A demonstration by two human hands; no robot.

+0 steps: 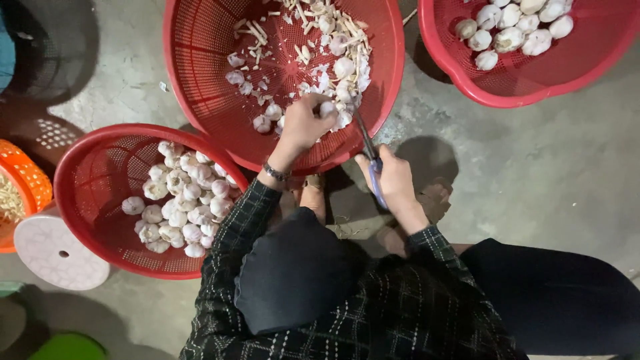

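Note:
My left hand (303,123) reaches into the big red perforated basket (200,60) straight ahead and closes on a white garlic bulb (327,109). In that basket lie several garlic bulbs (343,67) mixed with cut stalks and papery skins. My right hand (393,180) grips blue-handled scissors (371,157), blades pointing up toward the basket's near rim. Both arms wear dark checked sleeves, with a bracelet on the left wrist.
A smaller red basket (87,173) at my left holds a heap of trimmed garlic bulbs (180,200). Another red basket (587,60) of bulbs stands at the top right. An orange basket (27,177), a white round stool top (57,253) and grey concrete floor (533,167) surround me.

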